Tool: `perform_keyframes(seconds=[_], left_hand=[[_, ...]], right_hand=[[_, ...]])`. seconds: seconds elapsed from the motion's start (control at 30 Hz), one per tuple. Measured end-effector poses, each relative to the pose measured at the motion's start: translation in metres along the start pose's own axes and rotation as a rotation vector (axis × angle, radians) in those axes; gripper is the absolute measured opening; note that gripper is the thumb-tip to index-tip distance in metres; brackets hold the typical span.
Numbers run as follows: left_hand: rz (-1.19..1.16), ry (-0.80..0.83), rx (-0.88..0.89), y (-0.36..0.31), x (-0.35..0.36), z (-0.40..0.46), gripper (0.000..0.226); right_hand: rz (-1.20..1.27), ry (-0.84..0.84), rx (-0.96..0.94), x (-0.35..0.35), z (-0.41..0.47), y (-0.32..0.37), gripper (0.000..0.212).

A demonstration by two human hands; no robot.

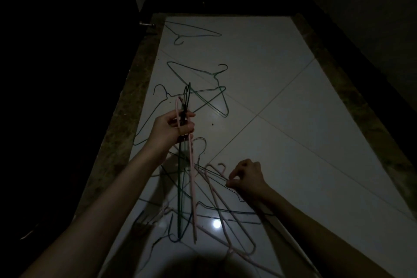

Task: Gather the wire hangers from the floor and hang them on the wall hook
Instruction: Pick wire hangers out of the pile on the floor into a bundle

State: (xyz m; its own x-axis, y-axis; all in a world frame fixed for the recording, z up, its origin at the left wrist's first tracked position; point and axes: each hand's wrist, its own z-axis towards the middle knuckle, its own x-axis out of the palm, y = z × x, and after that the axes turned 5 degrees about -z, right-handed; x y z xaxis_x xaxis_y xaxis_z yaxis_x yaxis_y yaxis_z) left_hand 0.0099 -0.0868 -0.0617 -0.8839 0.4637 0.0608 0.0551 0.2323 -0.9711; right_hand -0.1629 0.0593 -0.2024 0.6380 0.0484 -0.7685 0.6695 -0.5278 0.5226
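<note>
I look down a dim, narrow strip of pale tiled floor (282, 63) edged by dark speckled borders. My left hand (173, 127) is raised above the floor near its left edge, fingers curled tight around a bunch of gathered hangers (184, 165), one pink and at least two dark green, gripped just below their hooks so the hooks stick up and the frames hang down edge-on. My right hand (247, 177) is low over the floor toward the near end, fingertips pinching the thin wire of a dark hanger (214, 175) that lies in a tangled pile (214, 212) of pink and dark hangers. Beyond my left hand, two overlapping green hangers (204, 88) lie flat mid-floor, a dark one (149, 115) lies along the left edge, and another green hanger (191, 31) sits at the far left corner. A bright light reflection (217, 224) glints on the tile near the pile.
</note>
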Motion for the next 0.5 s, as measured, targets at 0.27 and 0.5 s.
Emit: perform_keyframes(seconds=[0.27,0.5], left_hand=[[0.036,0.003,0.004,0.004,0.003,0.004,0.025],[0.07,0.007,0.034,0.001,0.007,0.007,0.025]], right_hand=[[-0.189,-0.1,-0.063,0.008,0.005,0.0,0.018],[-0.26,-0.205,-0.045,-0.009,0.022,-0.017,0.022]])
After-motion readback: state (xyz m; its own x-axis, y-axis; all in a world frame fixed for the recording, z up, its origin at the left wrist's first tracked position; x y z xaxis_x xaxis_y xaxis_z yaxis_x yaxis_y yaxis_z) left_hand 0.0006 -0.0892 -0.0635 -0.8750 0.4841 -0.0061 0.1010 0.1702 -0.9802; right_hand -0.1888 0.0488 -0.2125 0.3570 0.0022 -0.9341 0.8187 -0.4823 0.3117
